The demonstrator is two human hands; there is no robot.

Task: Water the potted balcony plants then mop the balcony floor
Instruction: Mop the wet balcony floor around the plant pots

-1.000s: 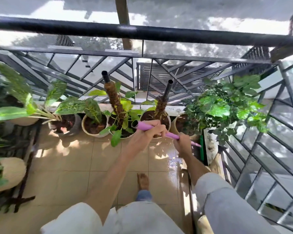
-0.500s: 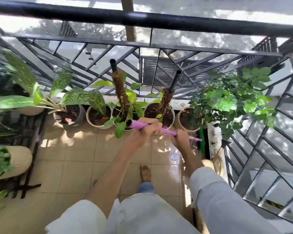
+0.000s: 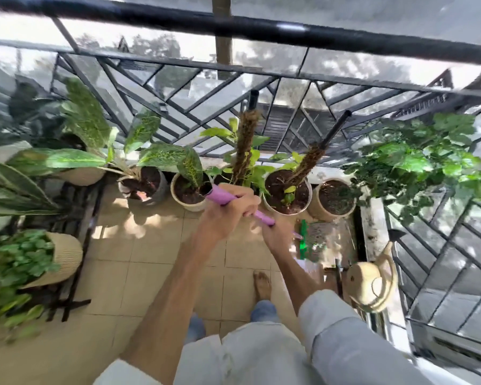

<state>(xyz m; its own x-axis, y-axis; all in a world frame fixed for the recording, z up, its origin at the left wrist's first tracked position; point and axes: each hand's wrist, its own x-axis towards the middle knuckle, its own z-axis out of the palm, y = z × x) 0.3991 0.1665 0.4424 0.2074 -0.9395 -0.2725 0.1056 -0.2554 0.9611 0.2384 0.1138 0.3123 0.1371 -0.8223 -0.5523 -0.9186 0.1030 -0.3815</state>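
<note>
Both my hands hold a purple mop handle [image 3: 221, 196] that slants down to the right. My left hand [image 3: 229, 209] grips its upper end, fingers curled round it. My right hand [image 3: 275, 232] grips it lower down. The mop's green head [image 3: 303, 240] shows blurred on the tiled floor [image 3: 139, 262] just past my right hand, in front of the pots. A row of potted plants [image 3: 286, 194] stands along the railing, two of them with moss poles. A beige watering can [image 3: 372, 279] sits by the right railing.
Black metal railing [image 3: 261, 29] closes the front and right sides. A black plant stand [image 3: 75, 273] with beige pots [image 3: 64, 257] fills the left. A leafy bush [image 3: 417, 162] overhangs the right corner. My bare foot [image 3: 261, 284] stands on the tiles below my hands.
My hands and the handle have shifted slightly while the view tilted down and right. The mop's green head and the watering can have come into view at the right.
</note>
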